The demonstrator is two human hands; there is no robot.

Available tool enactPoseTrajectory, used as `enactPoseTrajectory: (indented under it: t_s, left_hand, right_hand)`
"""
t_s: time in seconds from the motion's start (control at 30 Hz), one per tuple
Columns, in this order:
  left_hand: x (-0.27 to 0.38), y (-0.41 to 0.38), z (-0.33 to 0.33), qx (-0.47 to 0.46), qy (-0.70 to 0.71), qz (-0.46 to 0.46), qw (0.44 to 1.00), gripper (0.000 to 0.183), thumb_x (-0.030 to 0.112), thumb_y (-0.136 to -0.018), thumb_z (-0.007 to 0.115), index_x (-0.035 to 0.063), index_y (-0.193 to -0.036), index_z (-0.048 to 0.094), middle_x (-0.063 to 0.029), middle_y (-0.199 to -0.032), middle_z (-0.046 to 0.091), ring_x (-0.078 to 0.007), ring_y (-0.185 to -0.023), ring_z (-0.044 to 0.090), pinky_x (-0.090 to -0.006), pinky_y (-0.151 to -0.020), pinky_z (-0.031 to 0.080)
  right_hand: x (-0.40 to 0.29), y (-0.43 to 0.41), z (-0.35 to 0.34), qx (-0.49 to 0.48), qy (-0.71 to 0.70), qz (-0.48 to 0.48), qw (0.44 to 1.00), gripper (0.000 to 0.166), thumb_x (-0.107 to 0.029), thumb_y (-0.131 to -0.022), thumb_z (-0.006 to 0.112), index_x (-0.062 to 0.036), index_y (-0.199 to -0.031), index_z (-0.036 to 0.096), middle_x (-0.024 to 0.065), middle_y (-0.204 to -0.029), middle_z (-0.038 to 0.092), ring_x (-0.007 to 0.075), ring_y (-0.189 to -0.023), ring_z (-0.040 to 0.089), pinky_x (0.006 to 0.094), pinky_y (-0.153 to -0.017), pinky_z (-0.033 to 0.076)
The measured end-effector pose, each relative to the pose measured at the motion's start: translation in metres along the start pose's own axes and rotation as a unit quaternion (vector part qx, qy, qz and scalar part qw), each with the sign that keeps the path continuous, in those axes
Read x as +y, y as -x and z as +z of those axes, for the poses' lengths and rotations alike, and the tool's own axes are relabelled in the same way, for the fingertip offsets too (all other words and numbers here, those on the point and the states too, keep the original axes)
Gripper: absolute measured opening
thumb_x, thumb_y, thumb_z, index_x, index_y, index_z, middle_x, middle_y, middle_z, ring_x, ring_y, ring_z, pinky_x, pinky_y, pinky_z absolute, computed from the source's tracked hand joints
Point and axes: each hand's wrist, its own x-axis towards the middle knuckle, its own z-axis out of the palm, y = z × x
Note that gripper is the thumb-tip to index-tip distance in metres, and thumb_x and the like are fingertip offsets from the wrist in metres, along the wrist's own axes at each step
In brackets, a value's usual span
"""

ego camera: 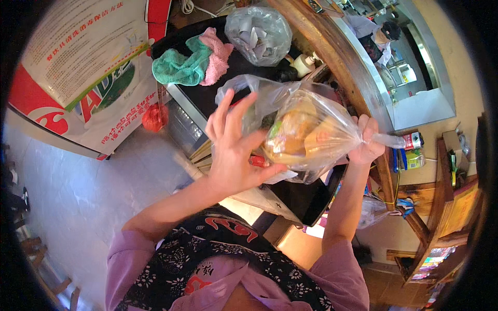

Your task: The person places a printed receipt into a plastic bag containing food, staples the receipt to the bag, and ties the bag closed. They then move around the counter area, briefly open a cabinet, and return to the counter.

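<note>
My right hand (365, 140) grips the gathered neck of a clear plastic bag (342, 136); the bag's end sticks out past the fist. Inside the bag is a brown-orange rounded container or food pack (297, 130), blurred by plastic. My left hand (233, 151) is beside the bag's other end, its fingers spread and its thumb and index finger apart. I cannot tell whether its fingertips touch the plastic. Between thumb and index finger shows a small red thing (257, 161); whether it lies behind the hand is unclear. A loose clear plastic part (245, 82) rises behind the left fingers.
A black counter (210, 95) carries green (181, 64) and pink (216, 56) cloths, a clear bag of paper scraps (258, 37) and a pump bottle (303, 64). A wooden ledge (334, 42) borders it. Beyond a hatch stands another person (375, 41). A printed cabinet (89, 70) is left.
</note>
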Motion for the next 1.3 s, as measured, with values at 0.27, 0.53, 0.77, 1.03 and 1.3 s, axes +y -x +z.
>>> enactPoseTrajectory:
  t_s: [0.27, 0.53, 0.77, 1.03, 1.3]
  left_hand:
    - [0.003, 0.014, 0.001, -0.003, -0.013, 0.005, 1.000, 0.042, 0.045, -0.058, 0.077, 0.0085, -0.078, 0.069, -0.0181, -0.137, 0.037, -0.0393, -0.131, 0.022, -0.0483, -0.097, 0.017]
    - [-0.029, -0.020, -0.013, -0.050, -0.109, 0.000, 0.993, 0.076, 0.060, -0.064, 0.069, -0.0028, -0.105, 0.059, -0.0235, -0.134, 0.034, -0.0424, -0.127, 0.025, -0.0535, -0.099, 0.020]
    - [-0.043, -0.076, -0.033, -0.004, -0.085, 0.024, 0.996, 0.075, 0.039, -0.073, 0.071, -0.0079, -0.123, 0.042, -0.0254, -0.128, 0.041, -0.0471, -0.122, 0.030, -0.0507, -0.103, 0.024]
    - [-0.061, -0.089, -0.055, -0.237, 0.185, -0.449, 0.841, 0.045, 0.035, -0.079, 0.068, 0.0008, -0.109, 0.060, -0.0162, -0.112, 0.056, -0.0223, -0.106, 0.052, -0.0302, -0.086, 0.042]
    - [-0.020, -0.126, -0.096, -0.314, 0.406, -0.276, 0.813, 0.028, 0.031, -0.086, 0.062, 0.0044, -0.093, 0.062, -0.0010, -0.077, 0.059, -0.0077, -0.063, 0.056, -0.0215, -0.055, 0.047]
  right_hand:
    - [0.003, -0.002, 0.007, -0.011, -0.026, -0.008, 1.000, 0.017, -0.015, -0.072, 0.062, -0.0092, -0.068, 0.047, 0.0025, -0.068, 0.040, 0.0174, -0.065, 0.036, 0.0304, -0.063, 0.030]
    - [-0.011, -0.036, 0.041, 0.295, 0.262, 0.150, 0.907, 0.020, -0.008, -0.081, 0.061, 0.0019, -0.098, 0.057, 0.0090, -0.093, 0.061, 0.0169, -0.083, 0.061, 0.0309, -0.071, 0.051]
    - [0.010, -0.059, 0.063, 0.079, 0.612, 0.129, 0.776, 0.025, -0.022, -0.077, 0.068, -0.0022, -0.091, 0.063, 0.0111, -0.075, 0.064, 0.0227, -0.061, 0.060, 0.0327, -0.059, 0.049]
    - [-0.030, -0.009, 0.056, 0.112, 0.873, 0.123, 0.458, 0.058, -0.039, -0.071, 0.070, -0.0045, -0.115, 0.053, 0.0162, -0.094, 0.060, 0.0315, -0.078, 0.060, 0.0394, -0.070, 0.047]
    - [-0.051, 0.015, 0.034, 0.268, 0.203, 0.210, 0.918, 0.021, -0.014, -0.080, 0.057, -0.0059, -0.100, 0.058, 0.0039, -0.081, 0.062, 0.0164, -0.078, 0.061, 0.0299, -0.071, 0.048]
